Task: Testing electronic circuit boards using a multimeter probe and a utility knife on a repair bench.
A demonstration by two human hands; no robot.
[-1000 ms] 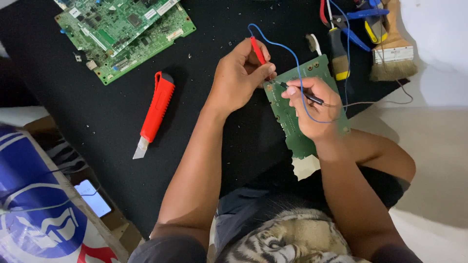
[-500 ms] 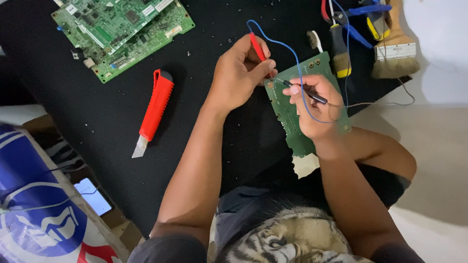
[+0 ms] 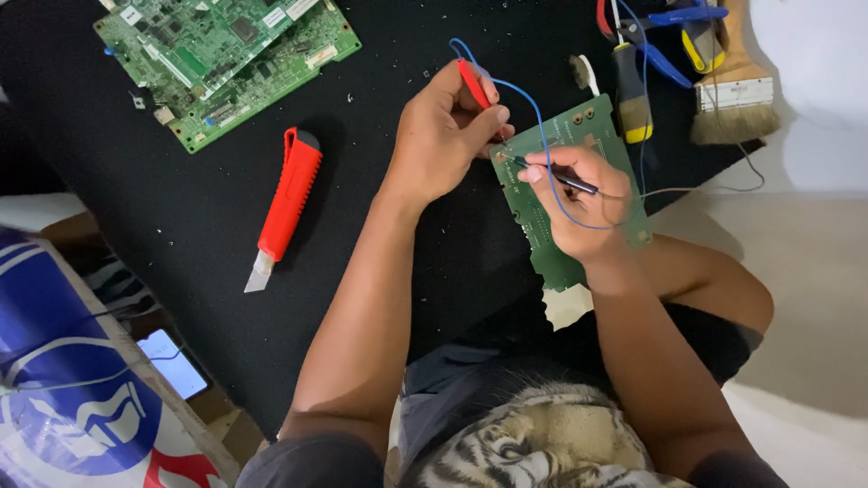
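Observation:
A green circuit board lies on the black mat in front of me. My left hand grips a red test probe with a blue lead, its tip down at the board's upper left corner. My right hand rests on the board and pinches a black test probe, whose tip touches the board near the same corner. The two hands sit close together, almost touching.
A red utility knife with its blade out lies left of my arm. Two stacked green circuit boards sit at the top left. Screwdrivers, blue pliers and a paintbrush lie at the top right. A phone lies lower left.
Both hands stay on the board with the probes. The black probe's tip has shifted slightly towards the board's upper left corner; nothing else has moved.

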